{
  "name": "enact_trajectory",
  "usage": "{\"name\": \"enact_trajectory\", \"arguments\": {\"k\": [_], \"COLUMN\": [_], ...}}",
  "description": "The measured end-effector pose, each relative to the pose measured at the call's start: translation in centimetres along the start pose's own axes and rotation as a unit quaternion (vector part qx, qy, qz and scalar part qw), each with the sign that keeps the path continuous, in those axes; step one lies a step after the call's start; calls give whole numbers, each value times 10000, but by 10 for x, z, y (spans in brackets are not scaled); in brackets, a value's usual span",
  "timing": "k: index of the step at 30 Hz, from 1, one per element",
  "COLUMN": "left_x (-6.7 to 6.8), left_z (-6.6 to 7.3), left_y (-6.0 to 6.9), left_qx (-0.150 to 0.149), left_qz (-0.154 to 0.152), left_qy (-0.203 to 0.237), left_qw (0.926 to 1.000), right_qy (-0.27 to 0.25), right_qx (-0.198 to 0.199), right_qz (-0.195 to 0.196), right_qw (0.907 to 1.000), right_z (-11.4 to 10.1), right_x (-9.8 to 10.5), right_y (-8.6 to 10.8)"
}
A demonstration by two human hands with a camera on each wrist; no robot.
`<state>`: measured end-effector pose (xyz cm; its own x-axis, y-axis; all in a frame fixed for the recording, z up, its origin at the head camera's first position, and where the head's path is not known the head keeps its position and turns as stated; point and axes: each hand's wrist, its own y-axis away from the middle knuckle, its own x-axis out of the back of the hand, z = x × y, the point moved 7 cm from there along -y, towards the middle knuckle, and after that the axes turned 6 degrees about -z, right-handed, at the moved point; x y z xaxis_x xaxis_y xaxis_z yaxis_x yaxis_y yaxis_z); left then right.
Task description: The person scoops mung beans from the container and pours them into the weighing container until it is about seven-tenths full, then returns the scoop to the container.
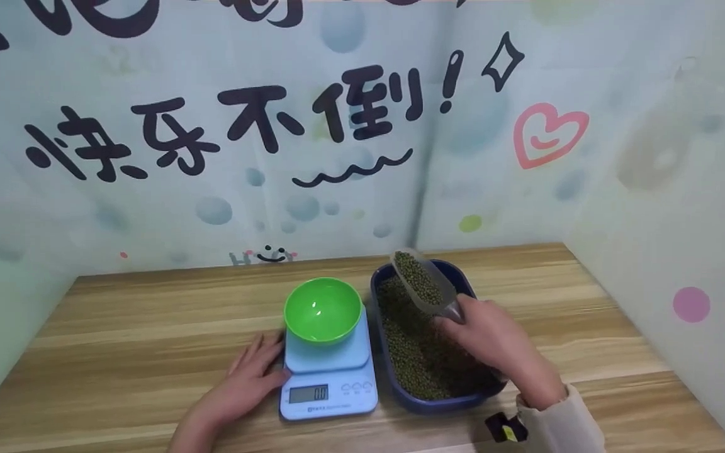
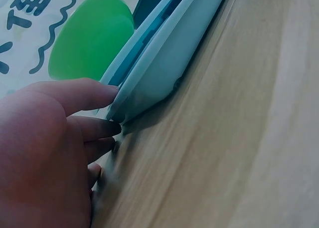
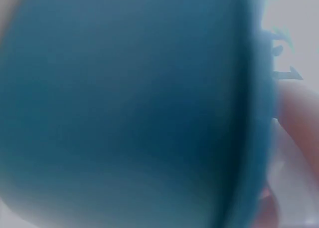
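Observation:
My right hand (image 1: 491, 330) grips the handle of a clear scoop (image 1: 424, 280) heaped with small green beans, held over a dark blue tub (image 1: 422, 406) of the same beans. In the right wrist view the tub wall (image 3: 124, 108) fills most of the picture, blurred. A blue kitchen scale (image 1: 328, 393) stands left of the tub, its display (image 1: 309, 394) reading what looks like 0.0. On its platform sits a green bowl (image 1: 323, 310) with nothing in it. My left hand (image 1: 243, 380) lies beside the scale with fingers extended, thumb touching its left edge (image 2: 149, 88).
A wood-grain table (image 1: 148, 333) carries everything. Behind it hangs a pale printed backdrop (image 1: 362, 207) with black writing, and a pale wall (image 1: 671, 251) rises at the right. A small black and yellow item (image 1: 506, 429) shows by the right sleeve.

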<state>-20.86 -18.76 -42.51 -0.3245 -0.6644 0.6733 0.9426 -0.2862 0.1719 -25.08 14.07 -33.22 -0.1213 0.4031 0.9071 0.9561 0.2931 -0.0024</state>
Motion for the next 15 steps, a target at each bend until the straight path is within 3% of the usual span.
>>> {"name": "enact_trajectory", "arguments": {"k": [5, 9, 15], "left_x": [3, 4, 1], "left_z": [0, 3, 4], "left_y": [0, 2, 3], "left_qx": [-50, -257, -412], "left_qz": [87, 182, 240], "left_qy": [47, -9, -63], "left_qw": [9999, 9995, 9988], "right_qy": [-285, -420, -260], "right_qx": [-26, 0, 359], "right_qz": [-220, -447, -522], "right_qw": [9993, 9981, 9977], "right_z": [-9, -24, -57], "right_x": [14, 22, 30], "right_y": [5, 11, 13]}}
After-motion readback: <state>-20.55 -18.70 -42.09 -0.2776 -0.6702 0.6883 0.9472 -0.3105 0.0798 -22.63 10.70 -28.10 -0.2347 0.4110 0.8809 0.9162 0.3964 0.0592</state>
